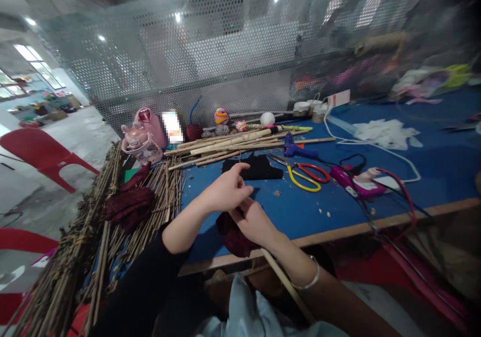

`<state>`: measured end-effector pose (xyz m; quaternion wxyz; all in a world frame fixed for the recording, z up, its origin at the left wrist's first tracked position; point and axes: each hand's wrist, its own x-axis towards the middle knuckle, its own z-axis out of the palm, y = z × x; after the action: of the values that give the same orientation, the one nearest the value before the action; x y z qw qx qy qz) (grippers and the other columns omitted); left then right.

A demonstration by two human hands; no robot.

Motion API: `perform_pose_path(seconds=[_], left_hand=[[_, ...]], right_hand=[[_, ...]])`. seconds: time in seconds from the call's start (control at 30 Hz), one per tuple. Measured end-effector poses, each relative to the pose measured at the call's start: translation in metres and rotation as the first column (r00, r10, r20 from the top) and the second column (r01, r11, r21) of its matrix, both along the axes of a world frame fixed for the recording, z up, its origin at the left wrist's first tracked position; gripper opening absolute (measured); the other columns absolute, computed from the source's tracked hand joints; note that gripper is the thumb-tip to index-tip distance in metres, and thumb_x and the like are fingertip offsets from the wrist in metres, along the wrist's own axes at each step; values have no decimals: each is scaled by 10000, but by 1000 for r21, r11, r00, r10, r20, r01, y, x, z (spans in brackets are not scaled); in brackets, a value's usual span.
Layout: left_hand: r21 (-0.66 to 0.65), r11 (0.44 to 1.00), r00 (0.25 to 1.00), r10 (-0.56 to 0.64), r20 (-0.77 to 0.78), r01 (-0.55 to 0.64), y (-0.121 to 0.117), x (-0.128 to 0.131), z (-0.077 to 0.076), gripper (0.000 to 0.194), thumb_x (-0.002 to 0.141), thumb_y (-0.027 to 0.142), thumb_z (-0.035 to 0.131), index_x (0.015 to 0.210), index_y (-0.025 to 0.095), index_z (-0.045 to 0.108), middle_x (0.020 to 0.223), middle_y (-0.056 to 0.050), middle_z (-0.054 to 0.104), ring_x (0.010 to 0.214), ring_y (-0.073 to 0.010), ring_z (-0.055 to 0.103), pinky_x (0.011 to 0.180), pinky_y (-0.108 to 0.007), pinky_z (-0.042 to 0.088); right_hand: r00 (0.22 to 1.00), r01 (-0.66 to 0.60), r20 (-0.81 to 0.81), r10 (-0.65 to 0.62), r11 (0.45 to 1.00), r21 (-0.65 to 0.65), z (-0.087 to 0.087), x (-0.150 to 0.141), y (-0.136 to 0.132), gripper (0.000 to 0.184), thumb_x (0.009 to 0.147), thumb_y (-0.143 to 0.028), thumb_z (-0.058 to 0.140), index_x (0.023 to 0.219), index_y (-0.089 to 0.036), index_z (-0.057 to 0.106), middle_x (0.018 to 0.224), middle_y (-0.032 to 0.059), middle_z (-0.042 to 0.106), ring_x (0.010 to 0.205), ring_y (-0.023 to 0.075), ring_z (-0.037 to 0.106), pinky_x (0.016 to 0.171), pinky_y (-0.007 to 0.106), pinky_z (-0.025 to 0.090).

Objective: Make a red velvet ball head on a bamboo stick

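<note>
My left hand [225, 190] crosses over the fingertips of my right hand, its fingers bent and its thumb and index drawn together. Whatever it pinches is hidden or too thin to make out. Just below, my right hand [254, 222] is closed at the top of a dark maroon cloth bundle [232, 237], its fingertips partly covered by the left. From the bundle a pale wooden stick [280, 273] runs under my right forearm toward my lap. Behind my hands lies a black piece of cloth [263, 168], flat on the blue table [300, 226].
Yellow-and-red-handled scissors [306, 176] and a blue glue gun [296, 148] lie ahead. A purple corded tool [355, 182] sits on the right. Bundled twigs [75, 257] with maroon cloth [131, 206] fill the left. Sticks [233, 144] and a pink basket [141, 149] stand behind.
</note>
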<state>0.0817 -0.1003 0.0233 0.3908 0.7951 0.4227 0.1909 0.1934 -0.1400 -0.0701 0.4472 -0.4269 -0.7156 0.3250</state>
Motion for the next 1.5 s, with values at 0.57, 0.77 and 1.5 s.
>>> perform_pose_path(seconds=[0.57,0.77,1.5], left_hand=[[643,704,951,275,143,-301,-53,-28,-88,455,849,221,569,1285,187,446,1275,-118,552,1188,-210,504,1009,-389,420],[485,813,946,259,194,-322,-47,-44,-82,505,827,237,599,1297,207,416,1256,-108,557,1084,-199,558,918,-362,466],[282,826,845,367,388,-488,-63,-32,-61,401,824,210,587,1216,195,501,1189,-89,606,806,-137,610,780,-290,488]], right_hand=[[939,-279,-296,174,890,-361,21,15,12,271,790,-374,523,667,-144,598,574,-19,525,563,108,455,575,241,364],[941,-336,-57,334,895,-293,43,13,28,292,810,-383,513,660,-150,607,501,-43,462,483,90,410,495,230,316],[939,-343,-77,335,898,-276,40,6,32,301,815,-381,487,626,-155,550,525,-44,450,496,83,380,501,223,304]])
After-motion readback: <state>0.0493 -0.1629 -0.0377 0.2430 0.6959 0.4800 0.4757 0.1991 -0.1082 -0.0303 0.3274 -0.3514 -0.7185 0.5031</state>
